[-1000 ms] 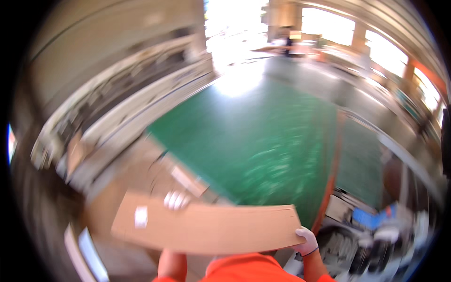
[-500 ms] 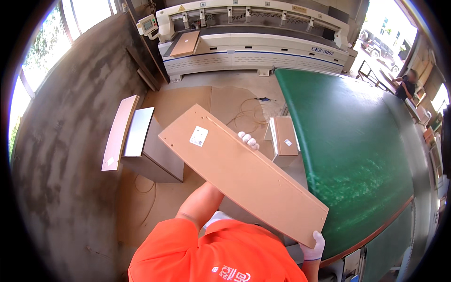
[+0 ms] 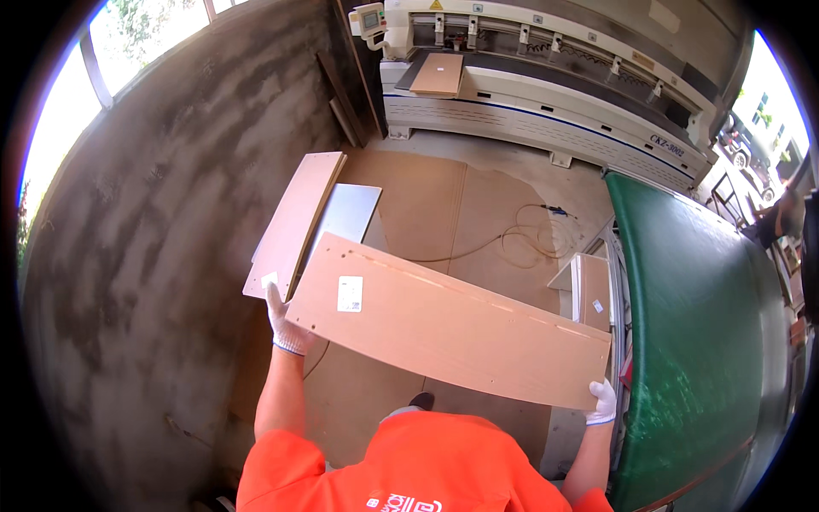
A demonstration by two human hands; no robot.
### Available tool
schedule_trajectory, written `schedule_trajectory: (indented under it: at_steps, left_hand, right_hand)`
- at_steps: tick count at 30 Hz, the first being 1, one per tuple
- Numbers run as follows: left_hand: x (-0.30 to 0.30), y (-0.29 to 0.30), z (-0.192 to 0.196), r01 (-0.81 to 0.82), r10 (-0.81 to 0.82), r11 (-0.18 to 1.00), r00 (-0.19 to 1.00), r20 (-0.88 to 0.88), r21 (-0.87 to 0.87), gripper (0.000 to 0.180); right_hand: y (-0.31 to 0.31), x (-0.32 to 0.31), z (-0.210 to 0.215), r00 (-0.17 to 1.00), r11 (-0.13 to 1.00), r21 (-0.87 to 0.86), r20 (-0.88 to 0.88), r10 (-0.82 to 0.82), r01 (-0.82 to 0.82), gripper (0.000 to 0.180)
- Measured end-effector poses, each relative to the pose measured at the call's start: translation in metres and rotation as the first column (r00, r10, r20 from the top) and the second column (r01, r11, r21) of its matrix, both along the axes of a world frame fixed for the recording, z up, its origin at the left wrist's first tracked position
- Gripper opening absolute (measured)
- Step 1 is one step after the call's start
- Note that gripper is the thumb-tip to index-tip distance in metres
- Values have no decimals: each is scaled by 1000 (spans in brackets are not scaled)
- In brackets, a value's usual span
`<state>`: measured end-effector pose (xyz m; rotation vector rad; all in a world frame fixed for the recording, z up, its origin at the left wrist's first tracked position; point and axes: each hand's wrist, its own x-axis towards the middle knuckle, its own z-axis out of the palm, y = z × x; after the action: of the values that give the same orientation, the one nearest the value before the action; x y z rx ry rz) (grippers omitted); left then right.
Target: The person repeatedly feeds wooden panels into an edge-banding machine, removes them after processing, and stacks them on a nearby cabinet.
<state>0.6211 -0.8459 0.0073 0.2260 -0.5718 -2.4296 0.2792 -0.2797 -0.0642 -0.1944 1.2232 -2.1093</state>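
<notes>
I carry a long brown board [image 3: 461, 328] with a white label near its left end and small holes along its edges. It is held tilted in front of my body, its left end farther away than its right. At the left end my left hand [image 3: 290, 326], in a white glove, closes round the edge; some of its fingers are hidden by the board. My right hand [image 3: 602, 401], also gloved, grips the near right corner, thumb on top. Close beyond my left hand lies a stack of brown boards [image 3: 300, 218] on a pale grey-topped cabinet [image 3: 348, 207], partly covered by my board.
A long grey-white machine [image 3: 529, 111] with another brown board [image 3: 438, 73] on it spans the back. On the right stands a green-topped table [image 3: 691, 341], with a small box-like piece [image 3: 591, 290] beside it. A thin hose [image 3: 512, 243] loops over cardboard [image 3: 418, 188] on the floor.
My left hand has moved from the board's far long edge to its left end. The board has swung flatter across my view, its left end now by the stack. My view has turned left.
</notes>
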Motion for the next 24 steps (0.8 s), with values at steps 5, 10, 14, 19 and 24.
schedule_trajectory:
  at_steps: [5,10,14,19,24]
  left_hand:
    - [132,-32,-13,228,-177,963,939,293,-147,87]
    - [159,40,-11,-181,185,983,947,263,-39,81]
    - [141,77,-32,-372,344,924,910,230,89,75]
    - [110,57,-44,-549,533,824,835,141,140,69]
    - [109,-7,-77,-645,617,760,755,219,82,60]
  right_hand:
    - [-131,-78,21,988,990,47,-70,134,-131,73]
    - [-327,-45,109,945,942,-148,183,-273,301,90]
    - [-456,46,80,949,933,-335,231,215,-130,58]
    - [-486,194,72,626,675,-179,266,733,-716,38]
    - [-448,168,65,582,630,-73,314,750,-773,38]
